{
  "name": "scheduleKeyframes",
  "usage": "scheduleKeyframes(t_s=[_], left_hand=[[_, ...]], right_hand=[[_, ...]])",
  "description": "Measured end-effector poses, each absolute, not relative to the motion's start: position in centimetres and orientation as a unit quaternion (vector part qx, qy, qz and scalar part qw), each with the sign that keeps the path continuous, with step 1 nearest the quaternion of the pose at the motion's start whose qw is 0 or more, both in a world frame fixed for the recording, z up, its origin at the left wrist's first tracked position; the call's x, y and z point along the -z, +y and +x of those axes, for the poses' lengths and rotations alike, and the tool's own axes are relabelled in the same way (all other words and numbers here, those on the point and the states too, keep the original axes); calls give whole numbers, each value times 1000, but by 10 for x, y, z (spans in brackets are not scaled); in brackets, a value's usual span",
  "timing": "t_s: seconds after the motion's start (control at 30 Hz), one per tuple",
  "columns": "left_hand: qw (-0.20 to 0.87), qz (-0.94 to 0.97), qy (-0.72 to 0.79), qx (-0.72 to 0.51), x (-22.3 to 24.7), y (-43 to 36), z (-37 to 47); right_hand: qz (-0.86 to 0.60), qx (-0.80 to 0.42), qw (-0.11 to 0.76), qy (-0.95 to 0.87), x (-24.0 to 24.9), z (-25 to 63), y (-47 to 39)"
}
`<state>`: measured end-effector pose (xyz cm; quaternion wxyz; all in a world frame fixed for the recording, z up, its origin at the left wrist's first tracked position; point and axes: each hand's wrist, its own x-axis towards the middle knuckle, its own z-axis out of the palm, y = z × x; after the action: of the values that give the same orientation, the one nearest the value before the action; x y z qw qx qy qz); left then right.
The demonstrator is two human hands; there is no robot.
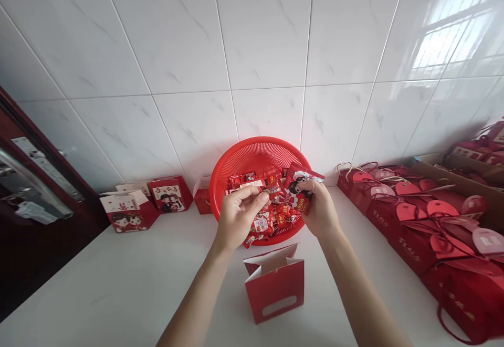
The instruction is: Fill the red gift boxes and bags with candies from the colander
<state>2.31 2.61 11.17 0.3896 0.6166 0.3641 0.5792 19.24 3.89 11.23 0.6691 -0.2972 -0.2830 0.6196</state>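
Note:
My left hand pinches a small red candy packet between thumb and fingers, above a red plastic basket. To its right, my right hand is closed on a larger red packet printed with cartoon figures. Several red wrapped candies lie in the basket, partly hidden by my hands. In front of the basket stands a red paper box, its top open and an oval cut-out in the side facing me.
At the left stand red boxes with cartoon pictures, near a dark door. Along the right are rows of closed red gift boxes with cord handles, and a cardboard carton behind. A tiled wall borders the white table.

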Motion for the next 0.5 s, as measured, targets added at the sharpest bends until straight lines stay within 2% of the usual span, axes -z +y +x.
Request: scheduleKeyframes(t_s=[0.33,0.5], left_hand=[[381,570,398,-609,-108,30,26],[322,605,423,-593,-104,32,26]], right_hand=[[-245,-626,659,-338,-116,178,29],[-240,-622,642,-378,-114,170,26]])
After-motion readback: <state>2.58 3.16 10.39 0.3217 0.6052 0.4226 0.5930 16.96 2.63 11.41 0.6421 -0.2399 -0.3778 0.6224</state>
